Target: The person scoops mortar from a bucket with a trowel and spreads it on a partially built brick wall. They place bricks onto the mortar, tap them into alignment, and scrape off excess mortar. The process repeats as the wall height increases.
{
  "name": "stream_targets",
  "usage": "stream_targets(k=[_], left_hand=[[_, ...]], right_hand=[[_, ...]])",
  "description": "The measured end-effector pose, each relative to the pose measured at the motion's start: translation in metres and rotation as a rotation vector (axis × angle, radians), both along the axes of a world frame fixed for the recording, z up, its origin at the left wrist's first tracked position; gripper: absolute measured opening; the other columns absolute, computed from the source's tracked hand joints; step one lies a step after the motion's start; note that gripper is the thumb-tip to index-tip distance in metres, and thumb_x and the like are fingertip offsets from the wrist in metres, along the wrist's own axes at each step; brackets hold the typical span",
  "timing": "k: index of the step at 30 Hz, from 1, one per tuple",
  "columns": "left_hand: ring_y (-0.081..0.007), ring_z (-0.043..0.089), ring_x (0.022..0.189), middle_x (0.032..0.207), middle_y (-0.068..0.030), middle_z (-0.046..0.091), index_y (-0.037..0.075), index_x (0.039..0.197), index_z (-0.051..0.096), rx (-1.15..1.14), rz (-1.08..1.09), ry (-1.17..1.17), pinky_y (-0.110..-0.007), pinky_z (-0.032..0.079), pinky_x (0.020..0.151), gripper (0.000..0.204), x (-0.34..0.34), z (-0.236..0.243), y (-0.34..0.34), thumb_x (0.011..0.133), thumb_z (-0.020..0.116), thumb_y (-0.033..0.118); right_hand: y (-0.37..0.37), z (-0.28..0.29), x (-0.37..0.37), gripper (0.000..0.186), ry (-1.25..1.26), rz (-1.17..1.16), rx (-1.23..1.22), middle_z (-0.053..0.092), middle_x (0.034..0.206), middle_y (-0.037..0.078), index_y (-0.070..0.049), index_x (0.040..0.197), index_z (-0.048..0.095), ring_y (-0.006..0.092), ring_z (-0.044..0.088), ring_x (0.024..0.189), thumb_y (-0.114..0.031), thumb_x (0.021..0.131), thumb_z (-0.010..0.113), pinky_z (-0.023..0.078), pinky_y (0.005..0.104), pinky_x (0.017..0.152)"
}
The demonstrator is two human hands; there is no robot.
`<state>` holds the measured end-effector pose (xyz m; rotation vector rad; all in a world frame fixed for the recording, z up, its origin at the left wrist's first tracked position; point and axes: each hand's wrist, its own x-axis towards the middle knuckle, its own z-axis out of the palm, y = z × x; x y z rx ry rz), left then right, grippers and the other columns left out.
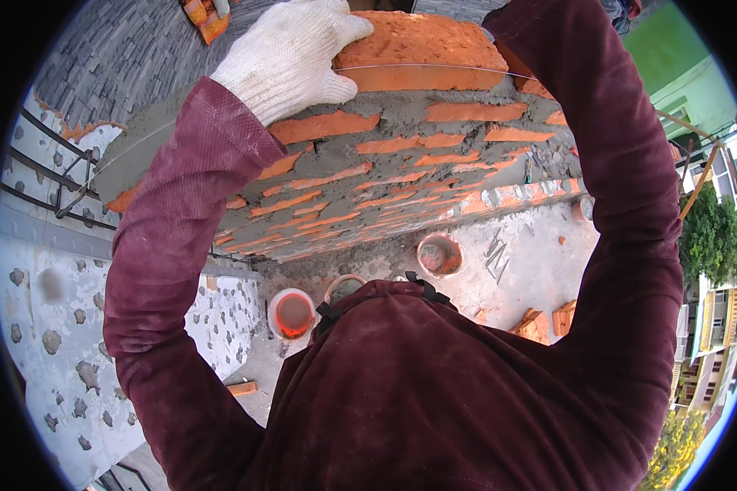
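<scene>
Brickwork (401, 144) is topped by a brick (422, 53), likely heavy, rigid, best gripped endwise; its left end is clasped by the left hand (295, 61); the right hand is hidden.

At eleven o'clock, the left hand's white glove (291, 61) is ribbed, matt knit cloth; beside it, at twelve, the brick (422, 49) is fired clay, coarse and pitted on top, smoother along its face. The taut line (426, 66) is thin cord. Toward ten, the mortar (143, 155) looks damp and smoothly smeared, while the cladding (110, 69) beyond is rough, split-faced grey stone. At eight, the pale wall (65, 360) is pocked with coarse patches. At half past seven, the bucket (274, 314) looks like plastic. At six, the maroon top (434, 393) is soft, napped cloth.
</scene>
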<state>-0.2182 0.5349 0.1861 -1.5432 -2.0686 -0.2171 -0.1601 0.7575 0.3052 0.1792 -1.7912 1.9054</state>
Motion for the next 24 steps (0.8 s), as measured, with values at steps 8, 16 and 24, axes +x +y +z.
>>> stream_targets(k=[8,16,24], left_hand=[[-0.0333,0.061,0.115,0.124,-0.0137,0.065,0.009,0.134,0.066,-0.064,0.064,-0.024,-0.045,0.055,0.1,0.068,0.001,0.002,-0.001,0.072,0.082,0.032],[-0.0347,0.06,0.119,0.124,-0.0125,0.065,0.01,0.136,0.066,-0.139,0.136,-0.027,-0.046,0.054,0.103,0.068,0.005,0.006,0.001,0.075,0.082,0.035],[-0.0333,0.062,0.112,0.118,-0.0116,0.065,0.011,0.135,0.067,-0.082,0.048,0.04,-0.043,0.057,0.1,0.069,0.0,0.002,0.014,0.076,0.086,0.04]], right_hand=[[-0.011,-0.002,-0.007,0.013,-0.075,0.128,-0.083,0.054,0.065,0.007,0.001,0.098,0.057,0.0247,0.055,0.062,-0.009,0.092,0.053,0.053,0.0432,0.072],[-0.022,-0.03,-0.006,0.016,-0.235,0.079,0.023,0.056,0.066,0.008,0.005,0.096,0.061,0.0251,0.057,0.06,-0.01,0.092,0.056,0.055,0.044,0.068],[0.018,0.001,0.031,0.015,0.059,-0.095,0.086,0.055,0.064,0.006,0.002,0.098,0.061,0.022,0.056,0.06,-0.012,0.095,0.057,0.056,0.0401,0.073]])
